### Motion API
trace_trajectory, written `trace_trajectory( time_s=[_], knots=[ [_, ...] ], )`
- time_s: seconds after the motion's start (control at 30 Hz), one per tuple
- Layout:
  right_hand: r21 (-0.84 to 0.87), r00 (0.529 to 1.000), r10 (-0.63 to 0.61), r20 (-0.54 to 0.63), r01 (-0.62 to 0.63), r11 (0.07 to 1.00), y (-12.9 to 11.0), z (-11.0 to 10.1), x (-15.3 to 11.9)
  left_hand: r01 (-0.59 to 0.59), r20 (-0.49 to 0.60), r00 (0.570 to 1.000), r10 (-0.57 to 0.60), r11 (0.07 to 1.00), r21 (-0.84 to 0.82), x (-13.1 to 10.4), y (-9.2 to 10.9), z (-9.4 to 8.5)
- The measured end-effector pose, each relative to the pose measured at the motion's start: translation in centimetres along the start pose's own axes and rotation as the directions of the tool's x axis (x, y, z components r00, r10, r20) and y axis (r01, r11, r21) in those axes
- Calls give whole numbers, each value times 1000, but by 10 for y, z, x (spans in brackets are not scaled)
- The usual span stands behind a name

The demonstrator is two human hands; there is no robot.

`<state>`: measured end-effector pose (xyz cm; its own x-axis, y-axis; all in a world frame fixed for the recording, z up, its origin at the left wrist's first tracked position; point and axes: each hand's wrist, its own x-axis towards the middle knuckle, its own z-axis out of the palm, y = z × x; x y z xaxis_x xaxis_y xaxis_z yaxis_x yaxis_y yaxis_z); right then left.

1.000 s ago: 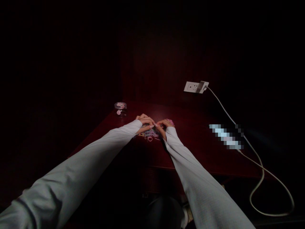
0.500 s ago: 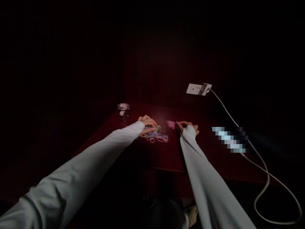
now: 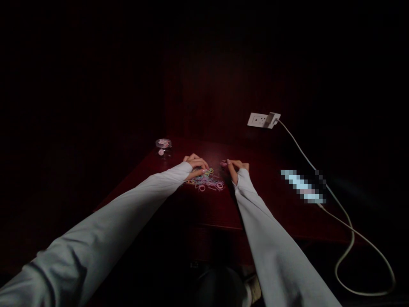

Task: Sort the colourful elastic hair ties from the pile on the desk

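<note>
- Two hands are at work, set apart from each other; the left hand [image 3: 195, 163] curls over the mixed heap [image 3: 206, 182] of small coloured bands, its thumb and fingertips bent close together. Whether a band is caught between them I cannot tell.
- The right hand [image 3: 239, 165] reaches to the small pink heap [image 3: 223, 163], thumb and forefinger tips nearly meeting at its edge and partly hiding it. Whether they grip anything there is too small to tell.
- The step in hand seems to be sorting: pink bands lie in their own heap, just right of the mixed one. A next move would likely call for the right hand to let go cleanly, then a light fingertip pinch on a single loop, as tangled bands may drag others along.
- Heaps: two, both on the dark red surface [image 3: 191, 209]. The bands are too many and too tangled to count; two open rings show clearly at the mixed heap's near edge.
- Beyond the left hand, near the surface's left edge: one clear jar [image 3: 163, 147], with pale pink showing at its top.
- Out to the right: one lit device [image 3: 302, 186], blurred out; one white cable [image 3: 352, 236]; one charger [image 3: 273, 119] in one wall socket [image 3: 256, 120].
</note>
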<state>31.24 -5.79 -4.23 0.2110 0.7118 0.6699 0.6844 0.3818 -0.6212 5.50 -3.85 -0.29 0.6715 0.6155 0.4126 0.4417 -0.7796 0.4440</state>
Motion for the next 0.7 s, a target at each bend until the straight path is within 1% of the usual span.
trace_trajectory(
  time_s=[0.1,0.17,0.27,0.37,0.43,0.6,0.67,0.7],
  knots=[
    [72,979,-112,168,102,992,-21,7,-8,17,5,1000,-17,1000,6,0,-2,1],
    [77,958,-148,244,133,988,-31,10,-12,32,4,999,-32,999,10,0,-5,1],
    [82,938,-157,308,139,987,-36,12,-13,45,1,999,-45,999,9,0,-8,1],
    [108,925,-155,348,125,986,-34,12,-12,44,-3,999,-44,999,1,0,-8,2],
    [108,925,-150,349,119,987,-31,13,-11,40,-5,999,-40,999,-1,0,-7,2],
    [83,952,-139,273,121,989,-24,19,-11,33,6,999,-33,999,-4,1,-4,1],
    [58,961,-114,250,103,993,-21,19,-9,34,7,999,-33,999,-6,0,-3,0],
    [33,972,-85,220,79,996,-19,17,-7,33,7,999,-33,999,-5,0,-2,0]
  ],
)
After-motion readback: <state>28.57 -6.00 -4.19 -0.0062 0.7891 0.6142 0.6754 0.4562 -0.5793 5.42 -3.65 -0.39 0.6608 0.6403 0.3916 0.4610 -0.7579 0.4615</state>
